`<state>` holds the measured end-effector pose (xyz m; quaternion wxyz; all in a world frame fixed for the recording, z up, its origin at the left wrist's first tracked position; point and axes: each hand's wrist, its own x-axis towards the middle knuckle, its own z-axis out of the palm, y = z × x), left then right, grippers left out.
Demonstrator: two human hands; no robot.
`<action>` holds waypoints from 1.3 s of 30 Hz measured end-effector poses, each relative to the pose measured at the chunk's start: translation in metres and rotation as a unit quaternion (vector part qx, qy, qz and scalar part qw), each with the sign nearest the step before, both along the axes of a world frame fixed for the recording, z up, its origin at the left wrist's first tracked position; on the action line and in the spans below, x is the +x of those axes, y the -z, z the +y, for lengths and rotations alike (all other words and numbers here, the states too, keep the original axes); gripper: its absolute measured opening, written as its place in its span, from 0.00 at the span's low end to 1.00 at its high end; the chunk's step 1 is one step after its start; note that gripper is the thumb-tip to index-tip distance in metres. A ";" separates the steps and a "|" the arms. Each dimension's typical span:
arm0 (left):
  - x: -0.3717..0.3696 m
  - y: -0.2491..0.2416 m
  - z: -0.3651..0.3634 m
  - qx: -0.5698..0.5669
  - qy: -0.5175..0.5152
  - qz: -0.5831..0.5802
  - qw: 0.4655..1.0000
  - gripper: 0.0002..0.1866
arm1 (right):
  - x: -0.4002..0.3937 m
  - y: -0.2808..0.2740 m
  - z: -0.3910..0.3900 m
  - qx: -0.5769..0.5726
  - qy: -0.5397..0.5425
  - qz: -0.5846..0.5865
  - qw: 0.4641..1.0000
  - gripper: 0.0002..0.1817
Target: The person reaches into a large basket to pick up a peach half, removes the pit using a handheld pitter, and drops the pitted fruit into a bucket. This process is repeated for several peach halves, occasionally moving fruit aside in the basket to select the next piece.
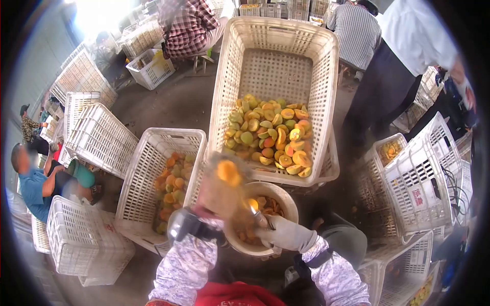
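Observation:
My left hand (217, 196), smeared by motion, is over the gap between the left crate and the bucket, with an orange apricot (228, 172) at its fingers. My gloved right hand (288, 233) is closed round the handle of a small hand tool (259, 217), its tip pointing up and left; the tip's shape is unclear. Beneath both hands stands a round white bucket (292, 204) holding orange fruit pieces (270, 205). Ahead, a large white crate (217, 115) contains many apricot halves (270, 130). Orange and greenish apricots (173, 183) lie in the left crate (135, 188).
Stacked white crates stand at the left (74, 237) and right (416, 186). A person in blue (33, 181) sits at far left. Others sit at the back, one in a checked shirt (189, 28), another in stripes (356, 33). Someone in a white top (418, 35) stands at right.

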<state>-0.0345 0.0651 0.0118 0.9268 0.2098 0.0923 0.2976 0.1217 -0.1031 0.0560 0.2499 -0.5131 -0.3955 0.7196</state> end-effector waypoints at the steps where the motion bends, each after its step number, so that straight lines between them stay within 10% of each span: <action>1: -0.010 -0.009 0.013 0.028 -0.044 -0.001 0.999 0.18 | -0.002 0.009 -0.008 0.161 0.014 -0.151 0.975 0.11; 4: -0.037 -0.043 0.036 0.111 -0.176 -0.003 0.978 0.17 | 0.004 0.019 -0.019 0.384 0.004 -0.408 0.828 0.13; 6: -0.077 -0.052 0.034 0.150 -0.258 0.066 0.952 0.19 | 0.004 0.021 -0.019 0.161 -0.007 -0.482 0.862 0.18; 9: -0.144 -0.016 0.079 0.356 -0.277 0.413 0.791 0.17 | 0.007 0.038 -0.025 0.163 -0.041 -0.507 0.845 0.20; 11: -0.140 -0.034 0.077 0.457 -0.148 0.714 0.509 0.20 | 0.007 0.061 -0.029 0.134 -0.086 -0.568 0.808 0.19; 12: -0.127 -0.051 0.071 0.461 -0.150 0.713 0.506 0.20 | 0.009 0.057 -0.029 0.136 -0.082 -0.567 0.808 0.19; 14: -0.083 -0.073 0.045 0.661 -0.179 0.652 0.324 0.21 | 0.011 0.046 -0.033 0.219 -0.042 -0.563 0.796 0.13; 18: 0.020 -0.063 0.053 0.712 -0.080 0.541 0.441 0.25 | 0.012 0.055 -0.046 0.263 -0.026 -0.576 0.774 0.12; 23: 0.123 -0.011 0.095 0.713 0.111 0.657 0.218 0.25 | 0.021 0.029 -0.046 0.237 -0.002 -0.618 0.750 0.15; 28: 0.127 0.011 0.113 0.745 0.128 0.626 0.189 0.25 | 0.029 0.016 -0.038 0.279 0.102 -0.521 0.800 0.18; 30: 0.109 0.006 0.117 0.600 0.046 0.572 0.557 0.24 | 0.029 0.015 -0.035 0.310 0.130 -0.533 0.777 0.17; 32: 0.092 0.039 0.133 0.564 0.035 0.519 0.642 0.21 | 0.028 0.010 -0.027 0.336 0.162 -0.541 0.754 0.15; 34: 0.077 0.048 0.122 0.269 0.085 0.305 0.910 0.18 | 0.030 0.003 -0.020 0.363 0.209 -0.514 0.748 0.14; 36: 0.062 0.010 0.067 0.027 0.156 0.140 0.978 0.17 | 0.029 -0.013 -0.015 0.339 0.204 -0.483 0.781 0.13; 39: 0.046 -0.018 0.006 0.034 0.103 0.133 0.985 0.17 | 0.024 -0.003 -0.009 0.413 0.226 -0.495 0.730 0.14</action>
